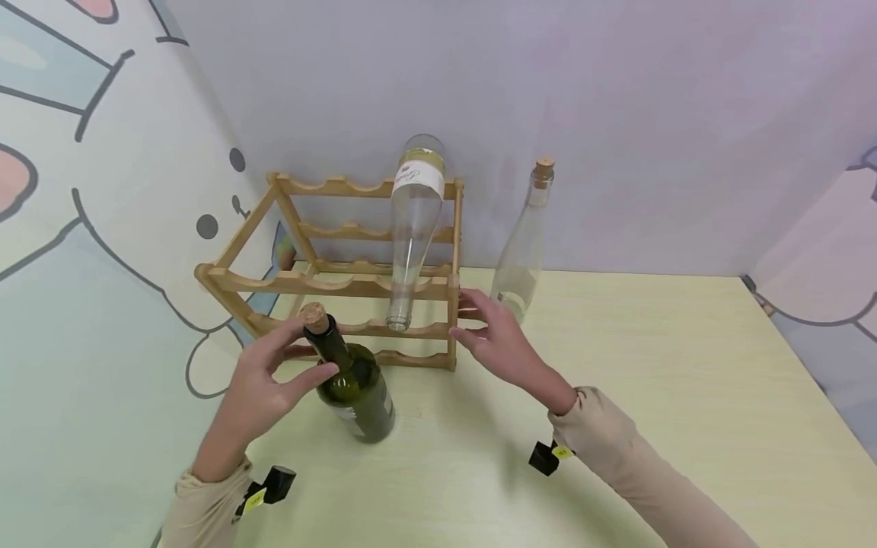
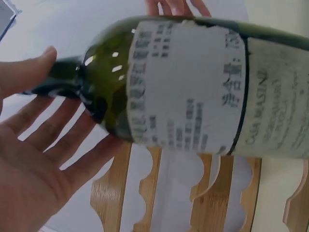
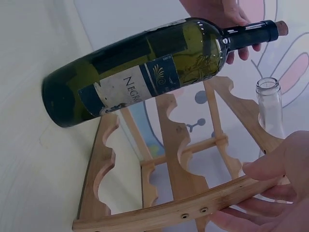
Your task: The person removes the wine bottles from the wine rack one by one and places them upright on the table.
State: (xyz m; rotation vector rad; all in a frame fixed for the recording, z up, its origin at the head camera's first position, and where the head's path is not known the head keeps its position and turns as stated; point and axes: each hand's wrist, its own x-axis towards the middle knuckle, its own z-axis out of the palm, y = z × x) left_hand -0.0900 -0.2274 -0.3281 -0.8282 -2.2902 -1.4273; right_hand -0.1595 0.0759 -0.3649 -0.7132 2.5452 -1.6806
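Note:
A green wine bottle (image 1: 359, 407) with a cork in its mouth stands in front of the wooden wine rack (image 1: 294, 283). My left hand (image 1: 263, 384) holds the bottle's neck between thumb and fingers; its white label (image 2: 186, 87) shows in the left wrist view. Whether the base touches the table cannot be told. My right hand (image 1: 499, 339) grips the rack's front right post (image 3: 227, 195), thumb on one side and fingers on the other. A clear bottle (image 1: 414, 221) without a cork lies on the rack's top tier, its neck pointing forward.
Behind my right hand, a corked clear bottle (image 1: 521, 262) stands on the pale table (image 1: 651, 365), right of the rack. A plain wall (image 1: 617, 137) rises at the back. On the left is a wall with cartoon drawings (image 1: 137, 228), close to the rack.

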